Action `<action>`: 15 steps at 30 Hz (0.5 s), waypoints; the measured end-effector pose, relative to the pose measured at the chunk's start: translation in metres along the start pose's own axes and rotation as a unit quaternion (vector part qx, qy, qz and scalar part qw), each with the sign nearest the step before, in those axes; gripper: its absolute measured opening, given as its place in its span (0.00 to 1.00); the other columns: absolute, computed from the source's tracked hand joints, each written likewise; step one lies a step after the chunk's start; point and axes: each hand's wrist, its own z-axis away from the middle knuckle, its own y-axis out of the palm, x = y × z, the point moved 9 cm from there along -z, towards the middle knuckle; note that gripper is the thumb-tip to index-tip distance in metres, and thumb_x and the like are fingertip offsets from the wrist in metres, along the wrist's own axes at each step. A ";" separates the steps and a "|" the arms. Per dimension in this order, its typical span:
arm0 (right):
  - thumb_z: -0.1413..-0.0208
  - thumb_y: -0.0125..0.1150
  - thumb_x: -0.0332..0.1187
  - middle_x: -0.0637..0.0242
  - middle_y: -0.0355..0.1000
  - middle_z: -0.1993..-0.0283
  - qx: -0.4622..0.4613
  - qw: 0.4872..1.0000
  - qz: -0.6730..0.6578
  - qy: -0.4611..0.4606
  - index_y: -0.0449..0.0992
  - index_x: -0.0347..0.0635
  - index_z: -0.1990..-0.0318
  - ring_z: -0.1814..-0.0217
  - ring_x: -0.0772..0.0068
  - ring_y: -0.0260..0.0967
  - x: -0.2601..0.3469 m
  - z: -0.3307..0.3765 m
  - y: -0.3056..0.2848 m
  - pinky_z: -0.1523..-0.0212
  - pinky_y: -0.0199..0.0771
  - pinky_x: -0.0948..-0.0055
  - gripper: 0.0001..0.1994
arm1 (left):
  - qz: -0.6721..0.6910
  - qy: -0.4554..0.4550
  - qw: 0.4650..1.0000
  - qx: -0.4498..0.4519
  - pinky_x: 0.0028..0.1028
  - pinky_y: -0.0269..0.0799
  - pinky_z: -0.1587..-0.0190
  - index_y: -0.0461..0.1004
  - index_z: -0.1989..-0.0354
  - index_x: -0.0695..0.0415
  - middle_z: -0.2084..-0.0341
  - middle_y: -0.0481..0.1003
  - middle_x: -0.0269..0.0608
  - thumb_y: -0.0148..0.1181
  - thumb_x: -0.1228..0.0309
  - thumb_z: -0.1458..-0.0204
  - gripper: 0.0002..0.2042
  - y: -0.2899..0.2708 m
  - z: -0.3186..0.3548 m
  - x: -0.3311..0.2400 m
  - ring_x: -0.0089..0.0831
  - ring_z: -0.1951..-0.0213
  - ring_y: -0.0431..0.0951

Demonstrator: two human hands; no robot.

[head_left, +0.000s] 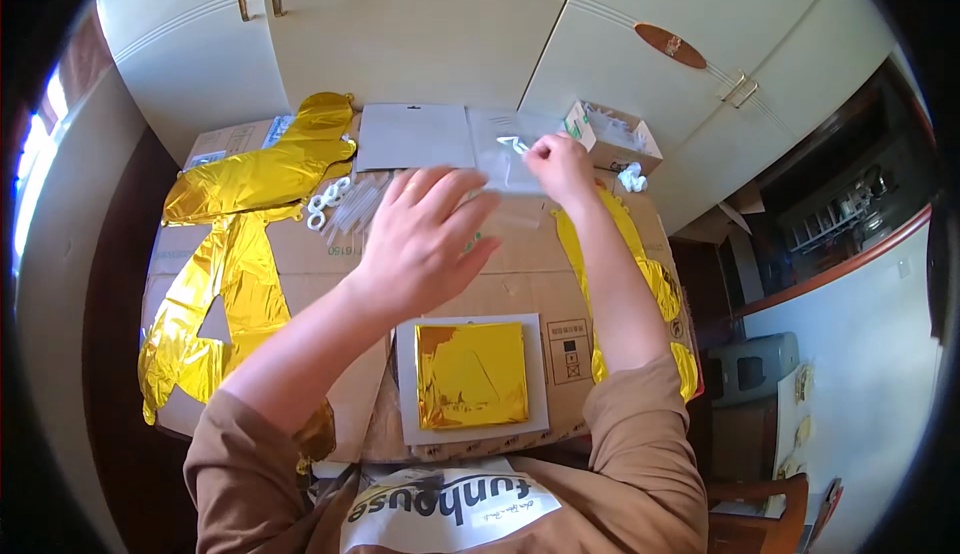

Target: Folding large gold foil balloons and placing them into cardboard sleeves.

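My left hand (430, 239) is raised over the middle of the cardboard, fingers spread and slightly blurred, with nothing seen in it. Farther right, my right hand (560, 167) has its fingers pinched together. At its fingertips is a small white-and-green strip (513, 144), above clear plastic bags (487, 126); whether the fingers grip the strip or a bag's edge is hard to see. Close to my body lies a folded gold foil balloon (470, 374) on a pale grey card (408, 394).
Flattened gold foil balloons lie at left (230, 274) and right (665, 284) on the cardboard surface (340, 394). White rings (317, 220), clear tubes (352, 209), a grey card sheet (412, 139), a small open box (625, 149) and crumpled white plastic (632, 178) lie toward the back cabinets.
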 end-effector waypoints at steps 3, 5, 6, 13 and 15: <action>0.48 0.69 0.38 0.55 0.79 0.71 0.088 0.994 -0.037 -0.052 0.82 0.39 0.70 0.68 0.51 0.77 0.044 0.018 -0.004 0.63 0.77 0.58 0.11 | -0.119 0.028 0.992 0.034 0.43 0.72 0.51 0.70 0.47 0.55 0.56 0.74 0.43 0.69 0.68 0.55 0.24 0.043 -0.022 0.004 0.43 0.52 0.76; 0.47 0.69 0.39 0.55 0.79 0.70 0.176 0.979 -0.100 -0.017 0.81 0.39 0.71 0.66 0.51 0.77 0.056 0.032 0.009 0.63 0.77 0.59 0.12 | -0.152 0.007 0.983 0.099 0.42 0.74 0.54 0.68 0.48 0.55 0.59 0.75 0.43 0.67 0.69 0.55 0.24 0.084 -0.010 0.025 0.44 0.56 0.78; 0.47 0.69 0.40 0.55 0.79 0.69 0.217 0.966 -0.134 0.031 0.81 0.39 0.71 0.65 0.51 0.77 0.053 0.040 0.017 0.62 0.77 0.59 0.12 | -0.134 -0.011 0.981 0.138 0.41 0.75 0.56 0.67 0.49 0.55 0.61 0.75 0.43 0.66 0.71 0.54 0.22 0.104 0.003 0.038 0.45 0.58 0.79; 0.40 0.65 0.43 0.49 0.78 0.56 0.027 0.998 -0.032 0.051 0.75 0.33 0.49 0.53 0.48 0.77 0.090 0.173 -0.047 0.52 0.75 0.55 0.21 | -0.077 -0.026 0.973 0.216 0.43 0.77 0.62 0.68 0.56 0.54 0.64 0.75 0.44 0.59 0.75 0.50 0.13 0.144 0.078 0.069 0.48 0.63 0.80; 0.37 0.60 0.44 0.44 0.75 0.48 0.061 0.996 -0.004 0.066 0.68 0.33 0.39 0.43 0.42 0.72 0.106 0.235 -0.054 0.40 0.68 0.47 0.26 | -0.050 -0.022 0.983 0.178 0.44 0.76 0.64 0.69 0.61 0.54 0.67 0.75 0.45 0.59 0.73 0.49 0.08 0.137 0.082 0.064 0.49 0.64 0.80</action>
